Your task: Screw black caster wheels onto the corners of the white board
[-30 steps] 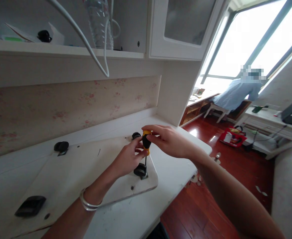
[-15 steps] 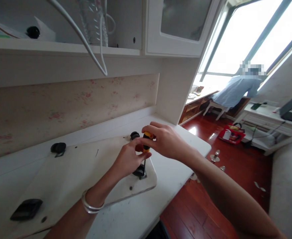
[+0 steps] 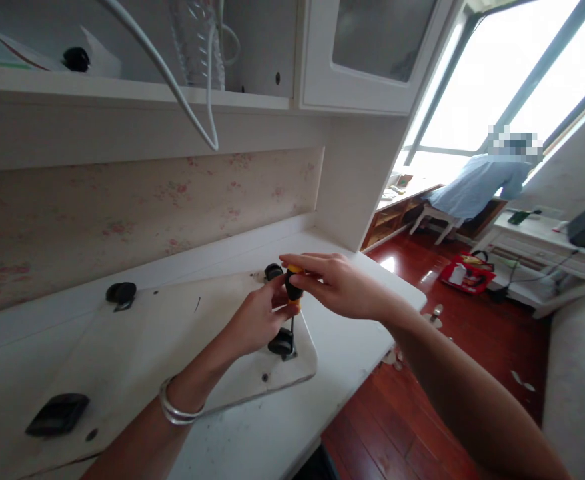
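A yellow and black screwdriver (image 3: 294, 285) stands upright, its shaft reaching down to the metal plate of a black caster (image 3: 281, 342). My left hand (image 3: 255, 319) pinches the lower part of its handle. Over the top of the handle lies my right hand (image 3: 335, 283), thumb and fingers around it. The caster is on a white board (image 3: 172, 347), near its right end. Other black casters sit at the board's back right (image 3: 273, 271), back left (image 3: 121, 293) and front left (image 3: 57, 415). Whether the tip sits in a screw is too small to tell.
The board lies on a white desk (image 3: 345, 347) under a shelf (image 3: 137, 93) with a hanging white cable (image 3: 172, 80). Beyond, a person in light blue (image 3: 477, 183) leans by the window. A red bag (image 3: 467, 273) stands on the wooden floor.
My right hand's fingers have straightened and shifted over the top of the screwdriver handle. My left hand keeps its pinch. The camera view has shifted slightly.
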Motion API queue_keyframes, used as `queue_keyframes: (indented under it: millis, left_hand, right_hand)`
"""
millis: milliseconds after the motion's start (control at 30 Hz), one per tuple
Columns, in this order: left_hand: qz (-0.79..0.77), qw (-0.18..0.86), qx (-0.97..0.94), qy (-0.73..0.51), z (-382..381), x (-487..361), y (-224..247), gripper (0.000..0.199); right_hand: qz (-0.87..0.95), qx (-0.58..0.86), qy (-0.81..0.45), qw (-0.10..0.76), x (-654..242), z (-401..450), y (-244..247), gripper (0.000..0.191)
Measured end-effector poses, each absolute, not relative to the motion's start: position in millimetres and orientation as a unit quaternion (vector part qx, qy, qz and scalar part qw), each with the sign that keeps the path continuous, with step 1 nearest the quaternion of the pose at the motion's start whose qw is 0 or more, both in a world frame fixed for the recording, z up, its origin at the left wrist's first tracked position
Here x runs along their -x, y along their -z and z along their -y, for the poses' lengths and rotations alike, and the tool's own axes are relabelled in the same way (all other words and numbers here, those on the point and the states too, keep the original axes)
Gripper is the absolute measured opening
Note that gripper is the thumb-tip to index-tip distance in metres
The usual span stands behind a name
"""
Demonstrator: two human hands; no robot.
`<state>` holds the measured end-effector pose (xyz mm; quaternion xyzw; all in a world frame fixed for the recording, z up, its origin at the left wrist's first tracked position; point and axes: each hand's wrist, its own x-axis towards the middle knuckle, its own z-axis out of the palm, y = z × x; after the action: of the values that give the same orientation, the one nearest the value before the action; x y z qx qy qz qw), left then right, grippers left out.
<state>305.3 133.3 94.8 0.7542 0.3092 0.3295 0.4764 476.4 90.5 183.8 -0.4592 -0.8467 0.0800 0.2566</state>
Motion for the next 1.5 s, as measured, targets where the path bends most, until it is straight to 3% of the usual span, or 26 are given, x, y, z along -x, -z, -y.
queue_keyframes:
  millis: [100, 233, 400, 567, 633, 733, 833, 900, 1067, 1167, 1233, 1400, 1500]
  left_hand:
    - [-0.362, 0.424, -0.754, -0.347, -131, -306, -95, 0.038]
    - [-0.359, 0.455, -0.735, -0.352, -131, -305, -93, 0.018]
    - [-0.338, 0.464, -0.732, -0.367, -132, -304, -92, 0.042]
    - [-0.347, 0.482, -0.724, -0.350, -131, -305, -94, 0.030]
    - [-0.316, 0.514, -0.718, -0.346, -131, -304, -94, 0.033]
    - [-0.346, 0.479, -0.719, -0.365, -130, -304, -94, 0.045]
    - [-0.386, 0.437, -0.727, -0.361, -130, -304, -96, 0.034]
    - [-0.366, 0.463, -0.726, -0.352, -131, -303, -96, 0.022]
    - [-0.336, 0.507, -0.701, -0.373, -133, -303, -89, 0.047]
    - [-0.360, 0.472, -0.713, -0.372, -131, -305, -88, 0.044]
    - [-0.358, 0.469, -0.711, -0.382, -129, -305, -90, 0.039]
    - [-0.406, 0.430, -0.691, -0.416, -109, -275, -90, 0.054]
    - [-0.484, 0.364, -0.662, -0.442, -84, -232, -91, 0.043]
  right_hand:
    - [0.802, 0.537, -0.010, 0.260, -474, -90, -182, 0.031]
    - [0.827, 0.497, -0.053, 0.257, -474, -91, -180, 0.039]
    - [0.800, 0.517, -0.052, 0.300, -474, -90, -182, 0.028]
    - [0.810, 0.500, -0.085, 0.294, -475, -90, -180, 0.034]
    - [0.823, 0.473, -0.127, 0.289, -475, -91, -179, 0.036]
    - [0.801, 0.502, -0.110, 0.306, -473, -91, -180, 0.025]
    - [0.791, 0.523, -0.075, 0.309, -472, -91, -180, 0.025]
    - [0.810, 0.496, -0.098, 0.298, -473, -93, -178, 0.031]
    - [0.792, 0.504, -0.135, 0.317, -474, -96, -176, 0.029]
    - [0.775, 0.527, -0.111, 0.331, -470, -97, -173, 0.030]
    - [0.787, 0.502, -0.139, 0.331, -469, -99, -167, 0.037]
    - [0.764, 0.450, -0.291, 0.358, -472, -106, -152, 0.047]
    - [0.739, 0.468, -0.302, 0.379, -474, -108, -148, 0.046]
